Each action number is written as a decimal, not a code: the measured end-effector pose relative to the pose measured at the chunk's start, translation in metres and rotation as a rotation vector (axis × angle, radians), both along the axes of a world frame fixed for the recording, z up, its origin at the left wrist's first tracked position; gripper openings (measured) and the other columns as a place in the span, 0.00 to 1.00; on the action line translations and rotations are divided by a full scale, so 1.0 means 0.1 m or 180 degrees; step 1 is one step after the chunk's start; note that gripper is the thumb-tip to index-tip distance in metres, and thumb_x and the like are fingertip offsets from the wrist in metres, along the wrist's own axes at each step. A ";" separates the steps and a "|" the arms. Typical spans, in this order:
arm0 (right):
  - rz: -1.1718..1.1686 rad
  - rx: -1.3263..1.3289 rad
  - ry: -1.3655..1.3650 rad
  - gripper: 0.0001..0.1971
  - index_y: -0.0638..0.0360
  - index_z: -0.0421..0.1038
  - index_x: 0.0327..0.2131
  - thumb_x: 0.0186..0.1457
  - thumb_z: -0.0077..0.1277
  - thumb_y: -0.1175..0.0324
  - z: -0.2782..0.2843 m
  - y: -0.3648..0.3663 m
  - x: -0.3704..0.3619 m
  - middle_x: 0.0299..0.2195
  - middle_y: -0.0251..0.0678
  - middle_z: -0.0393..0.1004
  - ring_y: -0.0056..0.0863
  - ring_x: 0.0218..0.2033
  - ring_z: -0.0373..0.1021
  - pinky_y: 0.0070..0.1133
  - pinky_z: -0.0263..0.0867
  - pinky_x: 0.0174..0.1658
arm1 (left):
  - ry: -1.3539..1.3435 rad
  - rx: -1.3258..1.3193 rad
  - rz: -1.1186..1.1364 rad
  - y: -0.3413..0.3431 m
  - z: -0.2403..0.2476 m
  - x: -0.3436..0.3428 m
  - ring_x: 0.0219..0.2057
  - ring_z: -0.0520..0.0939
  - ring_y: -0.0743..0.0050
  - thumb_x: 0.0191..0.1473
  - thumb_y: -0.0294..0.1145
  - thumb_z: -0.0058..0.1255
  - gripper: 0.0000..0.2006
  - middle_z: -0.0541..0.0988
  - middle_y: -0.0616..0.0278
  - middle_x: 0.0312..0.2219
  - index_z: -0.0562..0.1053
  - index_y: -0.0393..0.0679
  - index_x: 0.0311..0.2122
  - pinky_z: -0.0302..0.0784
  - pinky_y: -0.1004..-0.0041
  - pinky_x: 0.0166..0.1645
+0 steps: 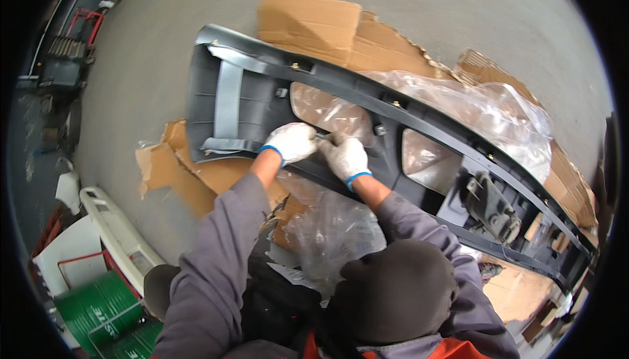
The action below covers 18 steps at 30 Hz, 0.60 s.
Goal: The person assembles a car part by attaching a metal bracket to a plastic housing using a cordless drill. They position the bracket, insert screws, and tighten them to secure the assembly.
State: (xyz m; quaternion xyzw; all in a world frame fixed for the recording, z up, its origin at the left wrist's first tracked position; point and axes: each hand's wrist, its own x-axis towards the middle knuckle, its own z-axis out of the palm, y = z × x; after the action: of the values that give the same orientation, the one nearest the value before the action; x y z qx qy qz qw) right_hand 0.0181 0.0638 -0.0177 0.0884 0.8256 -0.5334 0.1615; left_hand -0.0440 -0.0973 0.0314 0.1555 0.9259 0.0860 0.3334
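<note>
A long dark grey vehicle bumper (252, 106) lies with its ribbed inner side up, slanting from upper left to lower right. Both my hands wear white knitted gloves with blue cuffs and meet over its near edge, just below the left window-like opening. My left hand (293, 142) has its fingers drawn together, pointing right. Opposite it, my right hand (345, 158) is closed too, its fingertips almost touching the left ones. Whatever is pinched between them is too small and covered to make out. Small metal clips (295, 66) sit along the bumper's far edge.
Flattened cardboard (308, 28) and clear plastic film (334, 228) lie beneath and around the bumper. A dark lamp-like part (488, 208) rests in its right section. At left stand a green drum (98, 310) and a cream panel (118, 234). Grey floor (445, 5) stretches beyond.
</note>
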 end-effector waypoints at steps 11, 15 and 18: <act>-0.0285 0.1015 0.1660 0.28 0.61 0.74 0.53 0.49 0.69 0.64 1.75 2.21 1.34 0.38 0.41 0.82 0.40 0.37 0.80 0.33 0.76 0.45 | -0.0108 -0.0072 -0.0106 -0.15 0.26 -0.02 0.40 0.84 0.42 0.50 0.39 0.50 0.14 0.84 0.43 0.34 0.82 0.41 0.31 0.79 0.53 0.48; 0.0311 0.3128 0.0768 0.51 0.64 0.61 0.63 0.33 0.74 0.63 1.70 3.06 1.70 0.57 0.52 0.70 0.55 0.57 0.68 0.43 0.65 0.60 | 0.0377 -0.0343 -0.0644 -0.31 0.69 -0.18 0.38 0.85 0.41 0.53 0.37 0.48 0.13 0.83 0.43 0.32 0.82 0.43 0.29 0.80 0.50 0.47; 0.0385 0.3424 0.1128 0.46 0.62 0.63 0.61 0.36 0.72 0.65 1.34 3.31 1.81 0.53 0.49 0.72 0.52 0.54 0.69 0.42 0.67 0.57 | 0.0467 0.0396 -0.0677 -0.63 1.12 -0.48 0.34 0.83 0.40 0.54 0.38 0.47 0.13 0.82 0.41 0.31 0.80 0.41 0.30 0.80 0.52 0.44</act>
State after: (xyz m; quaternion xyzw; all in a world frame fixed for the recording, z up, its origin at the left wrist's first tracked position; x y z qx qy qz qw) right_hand 0.1994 0.3950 0.1163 0.0199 0.9991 -0.0343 -0.0170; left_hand -0.0922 -0.1604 0.1431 0.2790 0.9190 0.0958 0.2618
